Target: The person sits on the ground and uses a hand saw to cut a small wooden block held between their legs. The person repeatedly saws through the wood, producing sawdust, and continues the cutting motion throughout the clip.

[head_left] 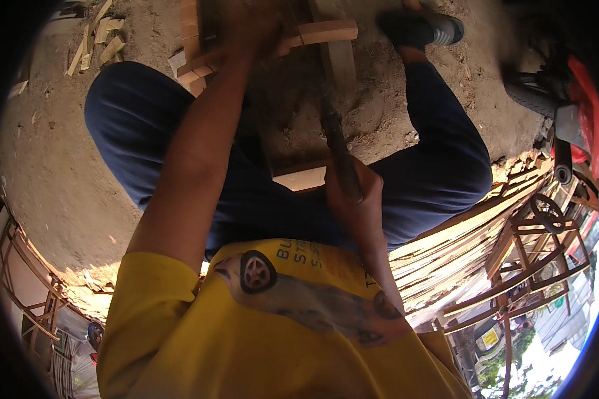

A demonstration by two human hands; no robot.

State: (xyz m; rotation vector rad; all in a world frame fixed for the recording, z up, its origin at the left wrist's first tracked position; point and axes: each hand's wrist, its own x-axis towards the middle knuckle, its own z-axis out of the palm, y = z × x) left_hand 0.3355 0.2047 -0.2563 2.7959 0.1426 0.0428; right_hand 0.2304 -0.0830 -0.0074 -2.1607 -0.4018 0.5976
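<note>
"So, what's nearest?"
"The right hand, wrapped round a dark tool handle between the thighs, probably for control."
"And the left hand?"
"Blurred at the wooden bar ahead, perhaps steadying it; I can't tell its grip."
"Beyond?"
"Dirt floor, scattered offcuts, planks stacked at right."

Wood scraps top L; red sheet, dk wheel far R.

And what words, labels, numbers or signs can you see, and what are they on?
Yellow shirt: dark and orange lettering beside a printed car; I won't copy it out.
Small yellow sign, lower right: too small to read.
Nothing else reads clearly.
</note>
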